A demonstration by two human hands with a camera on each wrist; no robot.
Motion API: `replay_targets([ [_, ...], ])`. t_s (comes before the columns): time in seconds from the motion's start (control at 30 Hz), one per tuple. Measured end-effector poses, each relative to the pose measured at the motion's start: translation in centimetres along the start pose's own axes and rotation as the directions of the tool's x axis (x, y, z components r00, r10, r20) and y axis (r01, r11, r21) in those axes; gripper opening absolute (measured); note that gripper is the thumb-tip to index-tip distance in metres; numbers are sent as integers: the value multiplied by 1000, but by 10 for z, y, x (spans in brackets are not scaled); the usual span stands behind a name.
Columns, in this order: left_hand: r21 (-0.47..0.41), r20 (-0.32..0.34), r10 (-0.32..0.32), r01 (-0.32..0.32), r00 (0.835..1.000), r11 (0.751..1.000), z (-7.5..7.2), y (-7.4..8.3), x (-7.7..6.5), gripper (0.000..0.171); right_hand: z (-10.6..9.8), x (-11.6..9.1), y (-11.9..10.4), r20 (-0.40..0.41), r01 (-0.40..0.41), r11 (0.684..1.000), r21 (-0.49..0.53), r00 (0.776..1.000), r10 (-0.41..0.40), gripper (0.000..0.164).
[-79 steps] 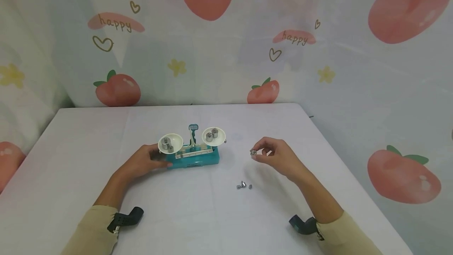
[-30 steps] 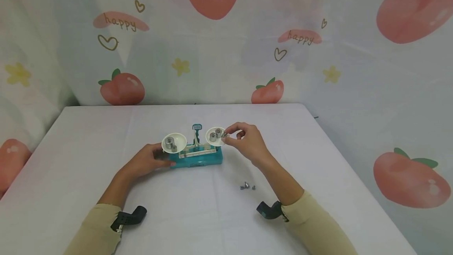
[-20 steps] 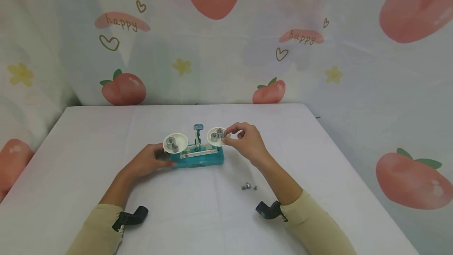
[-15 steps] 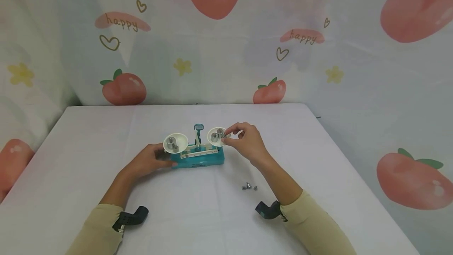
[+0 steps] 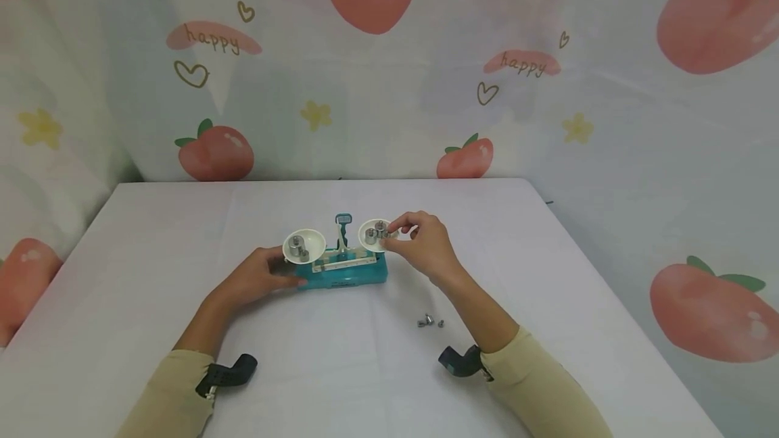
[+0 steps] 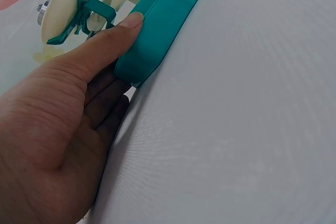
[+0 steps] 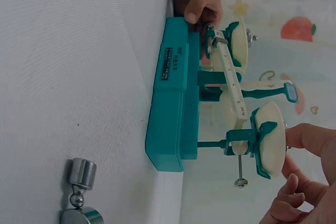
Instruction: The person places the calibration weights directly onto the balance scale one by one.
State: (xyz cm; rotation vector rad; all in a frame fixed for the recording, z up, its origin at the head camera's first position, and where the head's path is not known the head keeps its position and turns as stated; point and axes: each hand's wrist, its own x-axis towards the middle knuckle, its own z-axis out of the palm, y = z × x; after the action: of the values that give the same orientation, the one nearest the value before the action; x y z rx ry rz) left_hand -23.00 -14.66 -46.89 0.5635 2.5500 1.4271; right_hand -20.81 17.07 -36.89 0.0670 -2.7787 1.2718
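A teal balance scale [image 5: 343, 278] with two cream pans stands on the table. My left hand [image 5: 255, 274] grips the left end of its base; the left wrist view shows the thumb against the teal side and the other fingers behind. Metal weights [image 5: 297, 245] sit in the left pan [image 5: 315, 246], a large one and a smaller one. The right pan [image 5: 364, 225] bears two metal weights [image 5: 370, 236]. At this pan's right edge, my right hand [image 5: 426, 245] pinches a small metal weight [image 5: 387, 234] between thumb and finger. In the right wrist view the pan hides most of that weight.
Several small loose weights [image 5: 429, 320] lie on the white tabletop [image 5: 328, 370] in front of the scale, near the right forearm. A printed fruit curtain [image 5: 389, 120] hangs behind the table. The scale's pointer post [image 5: 343, 220] rises between the pans.
The right hand has carried the small weight leftward from over the table to the right pan, where it stays almost still. The left hand keeps its grip on the base.
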Motion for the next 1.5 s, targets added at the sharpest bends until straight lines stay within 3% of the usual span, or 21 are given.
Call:
replay_targets([
  [0.7, 0, 9, 6, -6, 1000, 1000, 2, 1, 2, 67, -2, -1, 1, 24, -15, 1000, 16, 1000, 15, 17],
  [1.5, 14, 6, 5, -5, 1000, 1000, -2, -1, 0, 67, -17, -7, 6, 20, 61, 996, 59, 998, -63, 19],
])
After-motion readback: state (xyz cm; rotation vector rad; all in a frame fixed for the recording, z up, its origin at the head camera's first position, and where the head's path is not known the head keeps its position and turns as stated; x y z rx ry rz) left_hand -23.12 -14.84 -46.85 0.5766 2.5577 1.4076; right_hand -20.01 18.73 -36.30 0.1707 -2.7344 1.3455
